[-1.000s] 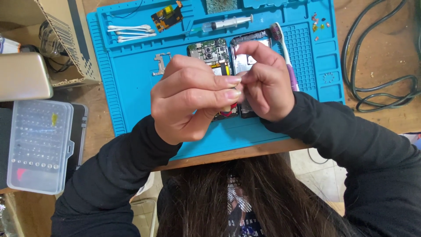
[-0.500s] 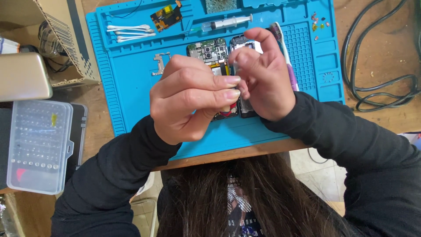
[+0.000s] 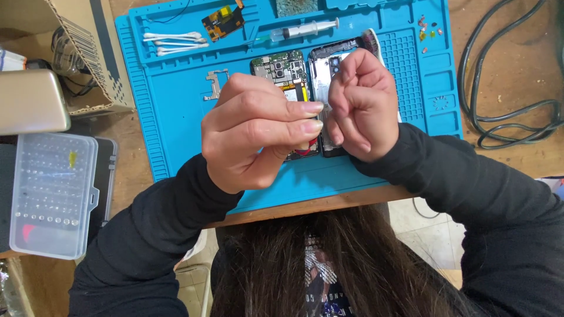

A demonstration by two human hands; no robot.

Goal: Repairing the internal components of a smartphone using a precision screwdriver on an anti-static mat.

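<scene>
Head view, left hand (image 3: 252, 132) and right hand (image 3: 361, 105) grips pinched shut above opened phone (image 3: 294, 82), contents unclear.

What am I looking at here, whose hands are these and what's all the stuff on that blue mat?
One camera worn on a person's head looks down at their own two bare hands; dark hair fills the bottom. On the blue ribbed rubber work mat lie an opened phone body with green circuit board, a dark phone back shell, white cotton swabs and a clear plastic syringe. A clear plastic parts box sits beside the mat. The left hand and right hand meet above the phone, fingertips pinched; anything held is too small to tell.
</scene>
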